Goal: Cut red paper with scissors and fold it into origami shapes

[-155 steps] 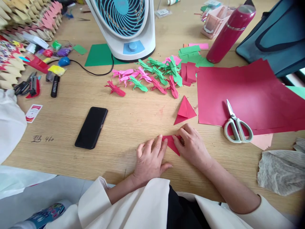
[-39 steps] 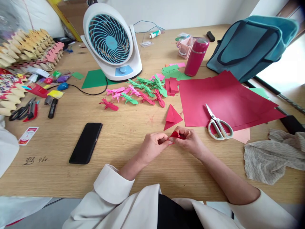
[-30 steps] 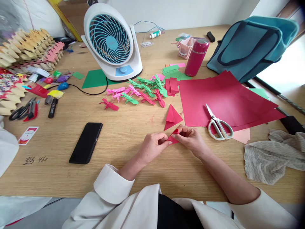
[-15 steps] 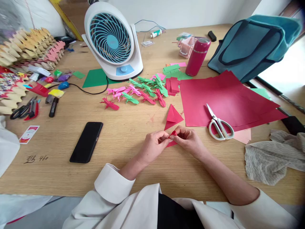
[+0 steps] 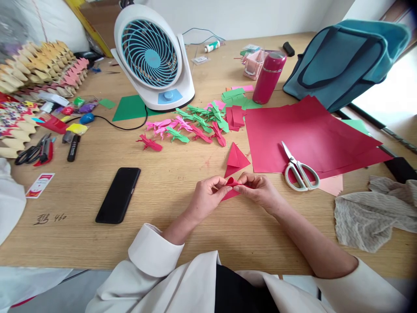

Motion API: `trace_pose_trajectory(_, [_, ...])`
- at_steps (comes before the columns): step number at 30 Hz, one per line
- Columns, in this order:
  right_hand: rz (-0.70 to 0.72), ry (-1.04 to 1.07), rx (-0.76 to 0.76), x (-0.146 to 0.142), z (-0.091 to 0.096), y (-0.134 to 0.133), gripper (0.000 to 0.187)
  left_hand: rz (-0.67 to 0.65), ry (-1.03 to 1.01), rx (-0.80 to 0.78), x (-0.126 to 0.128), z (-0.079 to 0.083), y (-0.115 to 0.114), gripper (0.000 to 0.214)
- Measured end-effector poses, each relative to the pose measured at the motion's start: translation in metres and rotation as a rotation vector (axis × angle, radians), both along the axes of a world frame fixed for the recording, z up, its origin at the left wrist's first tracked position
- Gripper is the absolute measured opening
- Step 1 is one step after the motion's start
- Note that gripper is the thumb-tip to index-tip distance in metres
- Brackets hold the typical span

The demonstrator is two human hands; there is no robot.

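Between my two hands is a small piece of red paper [image 5: 230, 194], its upper edge curled up and its lower part a flat point. My left hand [image 5: 210, 192] pinches it from the left with thumb and fingers. From the right, my right hand [image 5: 257, 191] grips it the same way, the two thumbs nearly meeting. Just beyond the fingers lies a folded red paper triangle [image 5: 236, 160]. Farther back, several folded paper figures in red [image 5: 150, 142], green [image 5: 177, 134] and pink [image 5: 159, 126] are spread out. My fingers hide part of the held paper.
White-handled scissors [image 5: 301, 171] rest partly on large red sheets [image 5: 312, 130] to the right. A phone [image 5: 118, 195] lies to the left. Behind stand a fan [image 5: 153, 61], a red flask [image 5: 269, 78] and a teal bag [image 5: 342, 65]. A crumpled cloth [image 5: 368, 217] is at the right.
The curled part of the red paper shows more openly between my hands, and its lower flap has shifted slightly left. My left hand has moved a little left.
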State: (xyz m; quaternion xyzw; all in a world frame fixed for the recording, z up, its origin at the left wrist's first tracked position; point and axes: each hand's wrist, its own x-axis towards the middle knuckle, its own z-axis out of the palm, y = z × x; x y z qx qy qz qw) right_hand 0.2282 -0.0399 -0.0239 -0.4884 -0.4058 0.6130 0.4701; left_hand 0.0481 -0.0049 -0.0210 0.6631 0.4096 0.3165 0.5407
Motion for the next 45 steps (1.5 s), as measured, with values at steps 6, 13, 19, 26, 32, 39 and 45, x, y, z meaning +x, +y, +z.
trace_pose_trajectory(6, [-0.041, 0.069, 0.056, -0.002, 0.001, -0.001, 0.027, -0.016, 0.021, 0.233, -0.003, 0.004, 0.001, 0.017])
trace_pose_trajectory(13, [-0.023, 0.088, 0.263, -0.003, 0.007, -0.006, 0.02, -0.086, -0.001, 0.534, -0.009, 0.009, 0.004, 0.012])
trace_pose_trajectory(19, [0.038, -0.012, 0.367, -0.001, 0.014, -0.012, 0.007, -0.082, -0.065, 0.596, -0.011, 0.008, 0.003, 0.005])
trace_pose_trajectory(26, [0.034, -0.152, 0.538, 0.001, 0.019, -0.015, 0.004, -0.12, -0.126, 0.677, -0.012, 0.007, 0.004, 0.007])
trace_pose_trajectory(32, [0.034, -0.16, 0.549, 0.002, 0.022, -0.015, 0.006, -0.128, -0.14, 0.683, -0.012, 0.008, 0.004, 0.007])
trace_pose_trajectory(39, [0.064, -0.183, 0.514, 0.003, 0.022, -0.015, 0.002, -0.144, -0.097, 0.636, -0.013, 0.014, 0.003, 0.009])
trace_pose_trajectory(45, [0.068, -0.164, 0.505, 0.004, 0.02, -0.015, 0.005, -0.172, -0.115, 0.662, -0.012, 0.014, 0.004, 0.006])
